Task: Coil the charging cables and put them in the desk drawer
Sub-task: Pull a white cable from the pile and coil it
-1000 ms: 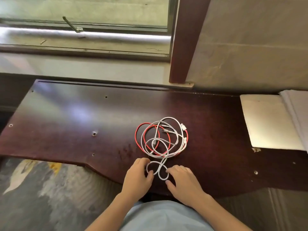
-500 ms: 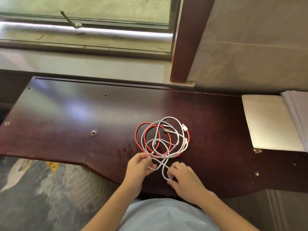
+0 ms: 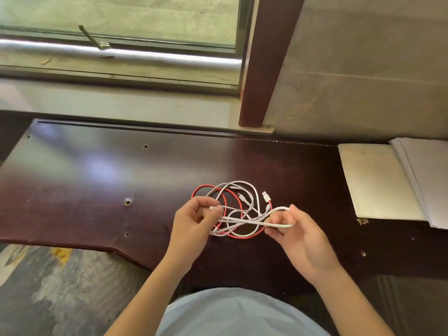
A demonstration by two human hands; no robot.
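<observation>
Dark glossy wooden desk (image 3: 97, 180) pushed up under a window (image 3: 121, 20), a few screw holes in the top, and a pale folder with a stack of white paper (image 3: 378, 183) off on the right side. Floor's some grey patterned stuff down on the left.

Only the one head view, looking down at my hands. The cables are one tangled bunch in the middle of the desk, toward the near edge: a white cable (image 3: 244, 190) looped all over a red cable (image 3: 238, 236), with a white USB plug (image 3: 266, 196) sticking out on the far right of the pile.

My left hand (image 3: 191, 226) has its fingers curled in, thumb and forefinger pinching a bit of white cable at the left side of the tangle. My right hand (image 3: 300, 236) is gripping a bend of white cable, the loop wrapped round my fingertips with the strands running straight back toward the left hand. Both hands are just above the desk. Can't see any drawer from this angle.
</observation>
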